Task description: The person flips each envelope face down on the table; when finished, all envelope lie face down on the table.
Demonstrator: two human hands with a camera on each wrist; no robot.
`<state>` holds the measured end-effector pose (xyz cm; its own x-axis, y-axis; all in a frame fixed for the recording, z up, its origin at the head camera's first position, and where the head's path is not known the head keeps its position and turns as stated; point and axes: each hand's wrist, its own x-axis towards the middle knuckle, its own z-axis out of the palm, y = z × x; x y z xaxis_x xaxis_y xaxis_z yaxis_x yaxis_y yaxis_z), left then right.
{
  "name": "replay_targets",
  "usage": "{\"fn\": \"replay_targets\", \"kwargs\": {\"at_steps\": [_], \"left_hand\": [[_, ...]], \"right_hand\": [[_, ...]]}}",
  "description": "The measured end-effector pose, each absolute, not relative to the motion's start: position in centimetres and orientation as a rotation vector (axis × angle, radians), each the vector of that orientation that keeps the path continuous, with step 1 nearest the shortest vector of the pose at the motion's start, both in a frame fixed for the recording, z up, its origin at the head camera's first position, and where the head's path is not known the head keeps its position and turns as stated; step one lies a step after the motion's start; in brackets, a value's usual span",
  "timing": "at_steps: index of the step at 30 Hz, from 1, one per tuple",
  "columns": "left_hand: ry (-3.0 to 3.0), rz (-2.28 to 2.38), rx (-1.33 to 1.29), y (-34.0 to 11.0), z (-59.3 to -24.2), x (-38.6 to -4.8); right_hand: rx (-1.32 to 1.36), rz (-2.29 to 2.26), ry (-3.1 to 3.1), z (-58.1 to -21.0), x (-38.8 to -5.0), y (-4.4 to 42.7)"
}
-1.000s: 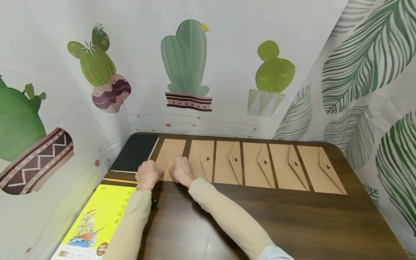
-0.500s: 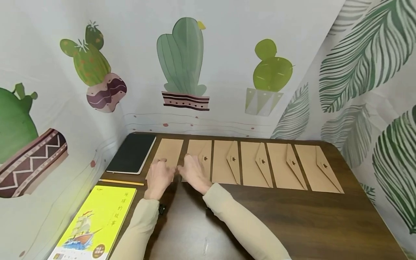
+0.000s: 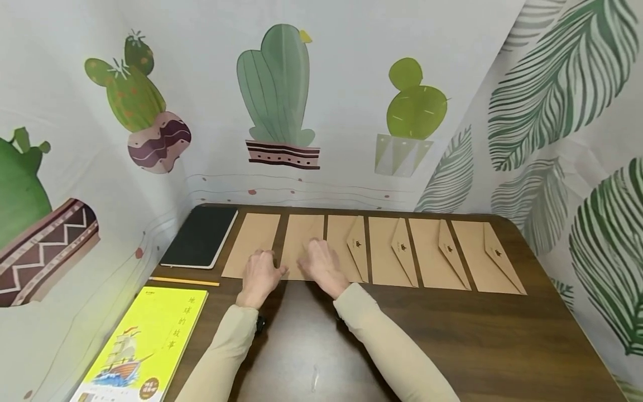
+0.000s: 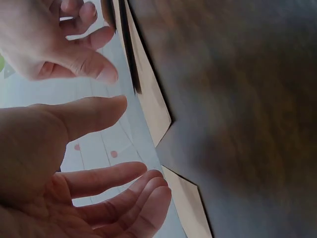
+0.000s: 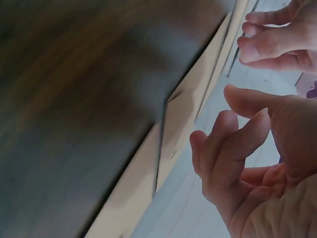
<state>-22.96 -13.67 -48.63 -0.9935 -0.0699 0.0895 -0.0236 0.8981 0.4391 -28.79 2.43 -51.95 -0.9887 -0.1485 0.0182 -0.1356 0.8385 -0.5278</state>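
Flat kraft-paper envelopes lie in a row along the table's far side. The leftmost envelope (image 3: 256,234) shows a plain face. My left hand (image 3: 260,274) is over its lower right corner and the gap to the second envelope (image 3: 303,228). Over that second envelope hovers my right hand (image 3: 322,265), hiding part of it. In the left wrist view, the thumb and relaxed fingers of my left hand (image 4: 94,163) stand apart with nothing between them. Loosely bent fingers of the right hand (image 5: 242,148) hold nothing in the right wrist view. Several envelopes further right, such as this third envelope (image 3: 341,245), show a pointed flap with a dark crown print.
A black notebook (image 3: 201,237) lies at the table's far left corner. Nearer sit a yellow pencil (image 3: 186,281) and a yellow book (image 3: 150,340) with a ship on its cover. Behind the brown table (image 3: 452,340) hangs a cactus-print cloth (image 3: 346,100).
Both hands have moved right, from the sides of the leftmost envelope to the second one. The left hand has uncovered the pencil and the book's corner. The head view has shifted slightly.
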Motion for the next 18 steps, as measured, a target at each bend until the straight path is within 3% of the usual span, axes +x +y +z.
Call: {"fn": "replay_targets", "kwargs": {"at_steps": [4,9,18], "left_hand": [[-2.976,-0.668,0.070,-13.9,-49.1,-23.4],[-2.957,-0.633,0.024,-14.3,-50.8,-24.2],[-2.987,-0.631,0.010,-14.9,-53.0,-25.3]], "right_hand": [[-0.188,-0.745,2.974,-54.9,-31.1,2.9],[-0.147,-0.619,2.952,-55.2,-31.7,3.0],[-0.189,-0.596,3.020,-50.7,-28.8,3.1]]}}
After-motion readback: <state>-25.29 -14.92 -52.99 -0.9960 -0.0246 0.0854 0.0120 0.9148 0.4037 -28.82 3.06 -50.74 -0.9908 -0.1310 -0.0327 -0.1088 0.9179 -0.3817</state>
